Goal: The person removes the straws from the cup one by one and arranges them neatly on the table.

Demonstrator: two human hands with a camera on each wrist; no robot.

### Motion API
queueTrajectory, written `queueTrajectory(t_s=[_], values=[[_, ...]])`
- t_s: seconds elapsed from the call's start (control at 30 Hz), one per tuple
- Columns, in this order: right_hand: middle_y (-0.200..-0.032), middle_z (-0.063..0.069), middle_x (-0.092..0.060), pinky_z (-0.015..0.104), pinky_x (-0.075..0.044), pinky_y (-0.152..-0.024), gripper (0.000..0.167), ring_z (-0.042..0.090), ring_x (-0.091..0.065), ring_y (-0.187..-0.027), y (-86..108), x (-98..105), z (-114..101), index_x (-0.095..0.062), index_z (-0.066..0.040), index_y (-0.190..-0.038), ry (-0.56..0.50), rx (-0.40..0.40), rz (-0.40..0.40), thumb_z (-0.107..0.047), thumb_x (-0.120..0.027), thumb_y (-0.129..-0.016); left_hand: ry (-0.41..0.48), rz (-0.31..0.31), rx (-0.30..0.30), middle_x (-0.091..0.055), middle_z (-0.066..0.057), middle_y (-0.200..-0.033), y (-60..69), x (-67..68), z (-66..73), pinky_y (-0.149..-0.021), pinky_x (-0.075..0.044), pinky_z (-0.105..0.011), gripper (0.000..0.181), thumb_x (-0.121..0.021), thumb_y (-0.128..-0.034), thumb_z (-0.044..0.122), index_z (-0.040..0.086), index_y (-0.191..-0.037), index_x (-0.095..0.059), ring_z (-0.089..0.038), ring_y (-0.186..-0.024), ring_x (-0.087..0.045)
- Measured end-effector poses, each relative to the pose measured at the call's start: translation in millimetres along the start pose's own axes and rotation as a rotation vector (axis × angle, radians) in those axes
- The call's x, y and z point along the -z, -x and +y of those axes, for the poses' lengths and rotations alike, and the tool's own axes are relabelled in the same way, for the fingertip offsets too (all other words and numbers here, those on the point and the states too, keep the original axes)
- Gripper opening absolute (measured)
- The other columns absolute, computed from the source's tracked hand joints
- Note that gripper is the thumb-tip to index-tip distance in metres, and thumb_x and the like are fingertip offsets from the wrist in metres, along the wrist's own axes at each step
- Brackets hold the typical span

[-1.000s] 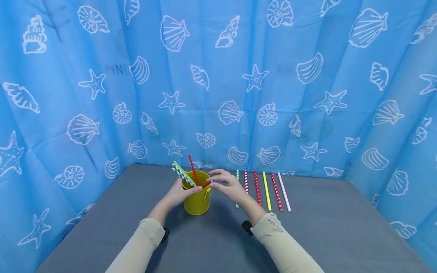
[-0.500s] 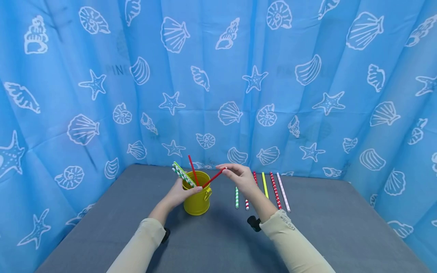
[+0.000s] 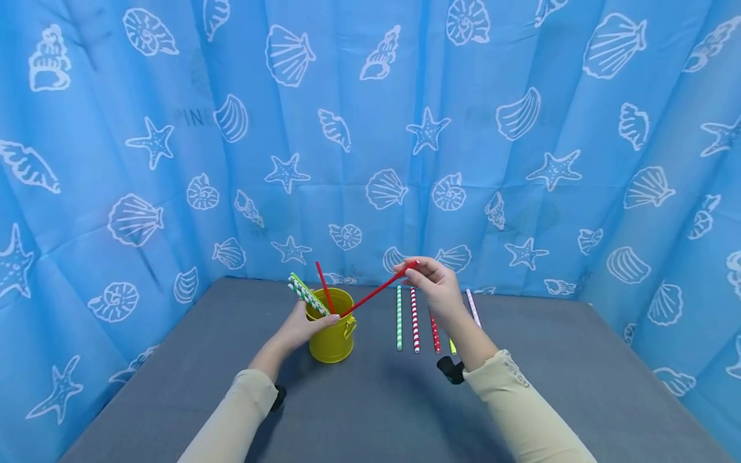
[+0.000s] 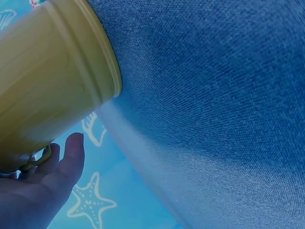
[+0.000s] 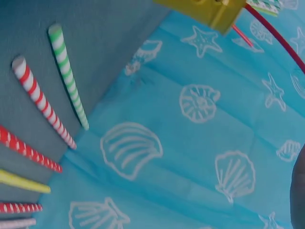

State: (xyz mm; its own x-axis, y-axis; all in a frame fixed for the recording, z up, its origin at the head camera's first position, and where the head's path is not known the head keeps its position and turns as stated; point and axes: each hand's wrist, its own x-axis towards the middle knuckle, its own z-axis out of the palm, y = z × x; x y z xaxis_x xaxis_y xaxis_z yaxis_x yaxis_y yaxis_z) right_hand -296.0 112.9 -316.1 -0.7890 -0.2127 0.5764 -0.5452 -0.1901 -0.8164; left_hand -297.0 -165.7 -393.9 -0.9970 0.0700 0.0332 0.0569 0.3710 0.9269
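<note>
A yellow metal bucket (image 3: pixel 331 344) stands upright on the table at centre left. My left hand (image 3: pixel 298 328) grips its rim, thumb across the near side and fingers around the left; the left wrist view shows fingertips (image 4: pixel 72 157) beside a handle loop. Green-patterned paper straws (image 3: pixel 309 299) lean left out of the bucket, beside a thin red straw (image 3: pixel 325 286). Between thumb and fingers, my right hand (image 3: pixel 442 292) pinches the upper end of another thin red straw (image 3: pixel 376 293), slanted to the right. Its lower end meets the bucket's rim; whether it reaches inside is hidden.
Right of the bucket lie paper straws in a row: green-striped (image 3: pixel 399 318), red-striped (image 3: pixel 415 321), red dotted (image 3: pixel 435 333), yellow (image 3: pixel 453 347) and pale pink (image 3: pixel 473 307), partly covered by my right arm. A blue shell-patterned curtain (image 3: pixel 370 128) hangs behind the grey table (image 3: pixel 370 405).
My right hand has moved up and to the right with the red straw, so much more of it shows above the bucket. The left hand keeps its place on the rim.
</note>
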Motion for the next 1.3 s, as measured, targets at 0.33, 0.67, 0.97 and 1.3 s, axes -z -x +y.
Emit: queueTrajectory(t_s=[0.33, 0.67, 0.97, 1.3], values=[[-0.099, -0.002, -0.071, 0.030, -0.056, -0.081, 0.024, 0.016, -0.066, -0.095, 3.3, 24.6, -16.1, -0.066, -0.015, -0.113, 0.008, 0.033, 0.071, -0.001, -0.055, -0.097, 0.005, -0.011, -0.017, -0.037, -0.022, -0.141, 1.5, 1.4, 1.0, -0.105, -0.037, -0.051, 0.082, -0.069, -0.0905, 0.034, 0.003, -0.149, -0.021, -0.034, -0.123, -0.044], [-0.088, -0.001, -0.070, 0.026, -0.055, -0.071, 0.040, 0.010, -0.066, -0.079, 21.9, 33.8, -4.1, -0.050, 0.003, -0.135, 0.217, -0.202, 0.085, -0.007, -0.059, -0.097, 0.008, -0.027, -0.018, -0.036, -0.022, -0.144, 2.2, 1.8, 5.1, -0.106, -0.036, -0.052, 0.082, -0.069, -0.0909, 0.033, 0.004, -0.150, -0.020, -0.034, -0.126, -0.043], [-0.089, 0.015, -0.065, 0.026, -0.054, -0.063, 0.019, 0.012, -0.060, -0.069, 40.7, 33.1, 20.5, -0.061, 0.011, -0.105, 0.305, -0.229, 0.059, -0.002, -0.064, -0.092, 0.017, -0.037, -0.005, -0.035, -0.022, -0.143, 6.5, 2.7, 5.3, -0.106, -0.036, -0.052, 0.082, -0.068, -0.0915, 0.034, 0.003, -0.150, -0.019, -0.034, -0.125, -0.043], [-0.095, 0.012, -0.065, 0.025, -0.052, -0.064, 0.032, 0.014, -0.059, -0.081, 53.7, 40.1, 42.5, -0.062, 0.008, -0.116, 0.439, -0.318, -0.147, -0.002, -0.070, -0.087, 0.039, -0.061, -0.009, -0.035, -0.025, -0.144, 6.5, 4.2, 11.8, -0.107, -0.034, -0.053, 0.078, -0.066, -0.0935, 0.026, 0.000, -0.149, -0.019, -0.037, -0.125, -0.042]])
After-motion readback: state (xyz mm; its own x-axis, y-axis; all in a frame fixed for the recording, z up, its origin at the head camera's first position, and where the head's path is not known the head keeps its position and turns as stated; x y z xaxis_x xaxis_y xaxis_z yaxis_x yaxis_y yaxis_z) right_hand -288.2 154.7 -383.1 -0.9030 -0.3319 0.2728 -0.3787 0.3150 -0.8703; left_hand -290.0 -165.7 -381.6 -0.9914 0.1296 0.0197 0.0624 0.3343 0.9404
